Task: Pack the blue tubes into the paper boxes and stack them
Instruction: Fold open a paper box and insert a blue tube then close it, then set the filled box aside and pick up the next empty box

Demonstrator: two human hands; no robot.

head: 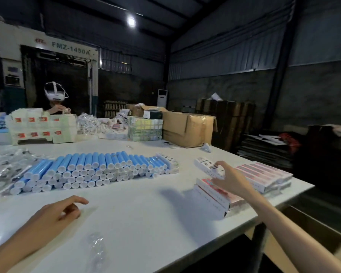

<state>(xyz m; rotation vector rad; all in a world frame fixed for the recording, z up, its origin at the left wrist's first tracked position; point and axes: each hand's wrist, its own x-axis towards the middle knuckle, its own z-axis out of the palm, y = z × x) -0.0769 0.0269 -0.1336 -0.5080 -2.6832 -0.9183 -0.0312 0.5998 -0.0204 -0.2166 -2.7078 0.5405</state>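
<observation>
Print on the paper box that the right hand grips is too blurred to read, its near end hidden under the fingers, while the clear bags at mid left are cut off by the frame's edge and a clear wrapper on the surface at lower centre is smeared.

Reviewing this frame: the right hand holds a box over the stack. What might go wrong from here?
1. The right hand grips the paper box by one end only, so it may tip or land askew on the stack of packed boxes.
2. That stack sits near the table edge; a nudge might push boxes off.
3. The blue tubes lie heaped in layers and may roll when one is pulled.
</observation>
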